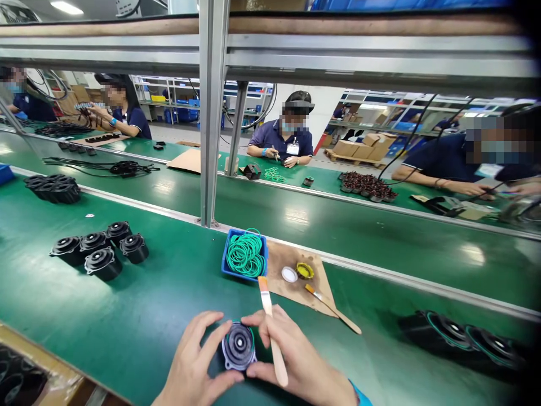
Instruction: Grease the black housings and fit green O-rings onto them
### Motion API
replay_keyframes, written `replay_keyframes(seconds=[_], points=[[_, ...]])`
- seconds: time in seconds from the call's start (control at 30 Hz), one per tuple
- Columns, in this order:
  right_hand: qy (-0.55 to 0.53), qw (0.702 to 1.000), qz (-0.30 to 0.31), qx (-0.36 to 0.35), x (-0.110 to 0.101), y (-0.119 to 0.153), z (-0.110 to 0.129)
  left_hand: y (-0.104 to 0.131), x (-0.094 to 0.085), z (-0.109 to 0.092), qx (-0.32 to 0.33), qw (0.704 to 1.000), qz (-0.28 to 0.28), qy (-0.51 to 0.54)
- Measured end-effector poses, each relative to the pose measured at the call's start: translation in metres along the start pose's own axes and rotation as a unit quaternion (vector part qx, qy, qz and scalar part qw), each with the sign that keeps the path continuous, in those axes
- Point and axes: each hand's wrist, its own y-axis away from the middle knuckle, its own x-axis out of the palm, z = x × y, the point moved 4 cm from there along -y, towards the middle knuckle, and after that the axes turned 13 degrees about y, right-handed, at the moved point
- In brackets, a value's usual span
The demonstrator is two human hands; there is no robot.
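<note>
A round black motor housing [239, 348] stands on the green bench right in front of me, with a green rubber ring partly visible along its upper rim. From the left, my left hand [195, 356] grips it, fingertips at the far rim and thumb at the near edge. My right hand [296, 352] holds a flat paintbrush [266, 301] with a pale wooden handle, bristles pointing up and away. The forefinger and thumb of that hand also rest against the housing's right side. Beyond the hands, a blue bin [225, 265] holds many green rubber rings [245, 255].
A second brush [333, 309] lies partly on stained cardboard [296, 293], near a yellow-rimmed pot [305, 270] and a white lid [289, 274]. Several black housings [101, 264] stand left; ringed ones [450, 332] sit right. A metal post [208, 124] rises behind. Co-workers [281, 135] sit opposite.
</note>
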Motion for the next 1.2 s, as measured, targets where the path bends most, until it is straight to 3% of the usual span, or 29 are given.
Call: replay_keyframes(seconds=[0.3, 0.43, 0.57, 0.77, 0.93, 1.07, 1.13, 1.2], points=[[0.168, 0.965, -0.156, -0.123, 0.002, 0.014, 0.021, -0.007, -0.004, -0.017, 0.115, 0.988, -0.083, -0.070], [0.178, 0.950, -0.220, -0.133, 0.006, 0.026, 0.024, -0.002, 0.001, -0.026, 0.149, 0.981, -0.098, -0.082], [0.196, 0.941, -0.213, -0.175, 0.013, 0.034, 0.025, 0.005, 0.008, -0.029, 0.149, 0.977, -0.125, -0.083], [0.191, 0.933, -0.182, -0.245, 0.020, 0.039, 0.026, 0.016, 0.015, -0.024, 0.079, 0.986, -0.129, -0.076], [0.214, 0.923, -0.172, -0.271, 0.017, 0.035, 0.031, 0.014, 0.013, -0.036, 0.128, 0.977, -0.116, -0.124], [0.219, 0.912, -0.166, -0.304, 0.014, 0.029, 0.033, 0.011, 0.009, -0.043, 0.127, 0.973, -0.111, -0.156], [0.203, 0.918, -0.155, -0.304, 0.012, 0.026, 0.032, 0.012, 0.009, -0.041, 0.134, 0.972, -0.101, -0.167], [0.142, 0.943, -0.152, -0.258, 0.006, 0.023, 0.028, 0.015, 0.009, -0.036, 0.144, 0.972, -0.088, -0.164]])
